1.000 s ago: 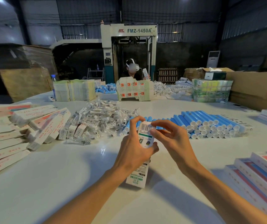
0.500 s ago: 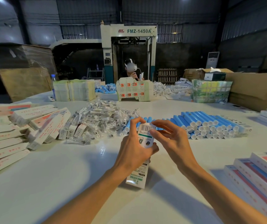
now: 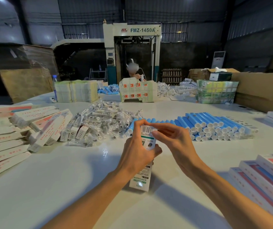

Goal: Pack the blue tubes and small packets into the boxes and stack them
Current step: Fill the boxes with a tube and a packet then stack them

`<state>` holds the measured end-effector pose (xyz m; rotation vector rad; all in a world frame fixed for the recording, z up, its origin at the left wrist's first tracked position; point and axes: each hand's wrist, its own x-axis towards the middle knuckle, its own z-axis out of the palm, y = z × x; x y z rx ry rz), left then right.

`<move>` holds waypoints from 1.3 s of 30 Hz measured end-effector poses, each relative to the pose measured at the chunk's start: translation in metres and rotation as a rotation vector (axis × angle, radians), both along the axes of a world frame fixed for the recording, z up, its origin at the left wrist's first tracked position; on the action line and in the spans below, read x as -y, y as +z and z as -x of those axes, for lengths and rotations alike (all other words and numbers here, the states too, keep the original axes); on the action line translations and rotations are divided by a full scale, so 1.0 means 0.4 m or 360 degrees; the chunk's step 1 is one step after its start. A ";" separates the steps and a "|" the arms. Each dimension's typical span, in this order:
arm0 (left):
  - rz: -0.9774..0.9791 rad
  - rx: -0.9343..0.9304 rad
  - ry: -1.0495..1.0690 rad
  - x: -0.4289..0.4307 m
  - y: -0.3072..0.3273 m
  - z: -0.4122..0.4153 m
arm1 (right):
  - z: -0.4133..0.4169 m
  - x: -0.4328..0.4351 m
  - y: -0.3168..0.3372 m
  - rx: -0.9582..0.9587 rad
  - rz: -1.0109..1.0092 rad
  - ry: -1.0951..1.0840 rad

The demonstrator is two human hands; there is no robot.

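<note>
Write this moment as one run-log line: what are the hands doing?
step: closing box | left hand: grips box middle | right hand: pinches its top end | blue tubes: stacked behind | small packets: piled behind, left

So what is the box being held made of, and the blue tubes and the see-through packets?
The box looks like thin printed cardboard: matte, with flat sides and sharp folded edges. The blue tubes look like smooth, slightly shiny plastic with white caps, though I can't be sure. The packets seem to be clear plastic film: crinkly and glinting.
</note>
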<state>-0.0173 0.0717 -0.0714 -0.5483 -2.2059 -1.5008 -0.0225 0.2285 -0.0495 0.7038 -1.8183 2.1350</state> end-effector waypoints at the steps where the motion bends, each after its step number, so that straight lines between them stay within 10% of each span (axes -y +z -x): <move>1: -0.0010 -0.0011 -0.0008 0.000 -0.001 0.000 | 0.000 0.003 -0.001 0.0008 0.0016 0.0015; 23: -0.0322 -0.0001 0.0168 -0.001 -0.030 0.016 | -0.072 0.073 -0.034 0.0546 -0.0241 0.0378; 27: -0.0455 0.0241 -0.0135 -0.003 -0.037 0.031 | -0.119 0.031 -0.007 0.0398 -0.0624 0.0132; 39: 0.0726 -0.0138 -0.0262 -0.014 -0.082 0.019 | -0.254 -0.465 0.195 0.0017 -0.1890 -0.1359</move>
